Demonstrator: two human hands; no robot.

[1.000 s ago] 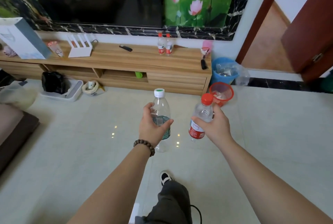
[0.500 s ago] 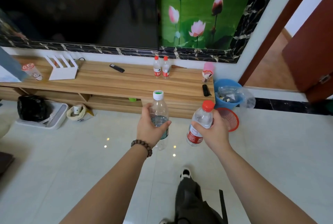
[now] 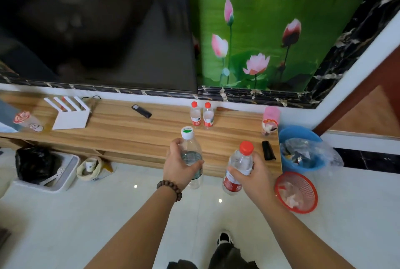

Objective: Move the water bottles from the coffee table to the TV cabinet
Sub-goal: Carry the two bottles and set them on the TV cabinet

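My left hand grips a clear water bottle with a white cap and green label, held upright. A red-capped, red-labelled water bottle is gripped in my right hand, tilted slightly left. Both bottles hang in front of the front edge of the long wooden TV cabinet. Two small red-capped bottles stand side by side at the back of the cabinet top, just beyond my hands.
The cabinet top holds a white slotted rack, a black remote, a black object, a pink cup and a drink cup. A blue bin and red basket stand right; a white tray sits left.
I have walked closer to the TV cabinet; it now fills more of the view. Both hands keep hold of their bottles, which now overlap the cabinet's front edge.
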